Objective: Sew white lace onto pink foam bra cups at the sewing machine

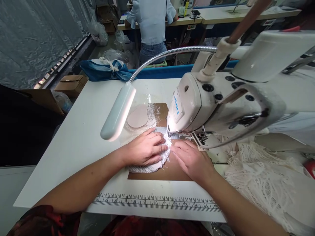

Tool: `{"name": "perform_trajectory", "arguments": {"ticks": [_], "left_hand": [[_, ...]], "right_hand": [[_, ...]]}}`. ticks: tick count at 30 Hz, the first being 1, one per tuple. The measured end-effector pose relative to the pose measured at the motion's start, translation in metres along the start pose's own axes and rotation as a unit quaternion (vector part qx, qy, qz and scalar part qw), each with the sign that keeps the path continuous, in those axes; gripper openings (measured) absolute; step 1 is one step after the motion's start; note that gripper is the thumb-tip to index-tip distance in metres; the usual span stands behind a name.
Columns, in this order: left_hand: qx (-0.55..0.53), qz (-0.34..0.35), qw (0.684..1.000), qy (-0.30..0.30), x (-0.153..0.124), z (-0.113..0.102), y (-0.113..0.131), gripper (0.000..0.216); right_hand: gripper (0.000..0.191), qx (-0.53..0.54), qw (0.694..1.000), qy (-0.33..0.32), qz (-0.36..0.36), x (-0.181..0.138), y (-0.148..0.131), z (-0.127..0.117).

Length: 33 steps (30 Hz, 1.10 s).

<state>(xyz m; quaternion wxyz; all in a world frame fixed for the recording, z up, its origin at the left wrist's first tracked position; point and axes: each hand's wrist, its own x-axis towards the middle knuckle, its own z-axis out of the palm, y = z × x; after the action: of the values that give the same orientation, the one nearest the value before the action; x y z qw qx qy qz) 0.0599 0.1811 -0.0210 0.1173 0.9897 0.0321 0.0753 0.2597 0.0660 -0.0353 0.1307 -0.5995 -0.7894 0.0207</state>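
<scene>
My left hand (145, 148) lies flat, fingers stretched out, on a rounded white lace piece (150, 168) and presses it to the brown board (179, 175). The thumb and fingers of my right hand (193, 160) are pressed together at the right edge of this lace piece. Its far edge lies by the presser foot area of the white sewing machine (188, 103); the needle is hard to make out. Beyond my left hand rests another rounded pale piece with a lace border (137, 117). My hands cover part of the lace.
A lamp (118, 111) on a bent metal neck hangs over the table's left half. A printed ruler (157, 202) runs along the front edge. White lace fabric (261, 183) is heaped at the right. A blue cloth bundle (108, 69) lies behind; a person (153, 23) sits farther back.
</scene>
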Motion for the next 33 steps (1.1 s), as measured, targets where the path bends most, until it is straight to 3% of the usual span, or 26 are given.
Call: {"name": "perform_trajectory", "arguments": {"ticks": [10, 25, 29, 33], "left_hand": [[-0.01, -0.016, 1.0, 0.021, 0.0, 0.002, -0.001, 0.038], [0.058, -0.079, 0.994, 0.038, 0.006, 0.006, 0.004, 0.032], [0.079, -0.078, 0.993, 0.043, 0.006, 0.006, 0.004, 0.034], [0.075, -0.027, 0.995, 0.057, 0.006, 0.005, 0.003, 0.03]], "right_hand": [[0.037, -0.016, 0.999, 0.033, -0.002, -0.003, -0.003, 0.003], [0.037, -0.075, 0.995, 0.006, 0.069, 0.009, -0.006, 0.008], [0.038, -0.079, 0.995, 0.049, 0.046, 0.005, -0.006, 0.008], [0.037, -0.028, 0.998, 0.057, -0.026, 0.0, -0.005, 0.005]]}}
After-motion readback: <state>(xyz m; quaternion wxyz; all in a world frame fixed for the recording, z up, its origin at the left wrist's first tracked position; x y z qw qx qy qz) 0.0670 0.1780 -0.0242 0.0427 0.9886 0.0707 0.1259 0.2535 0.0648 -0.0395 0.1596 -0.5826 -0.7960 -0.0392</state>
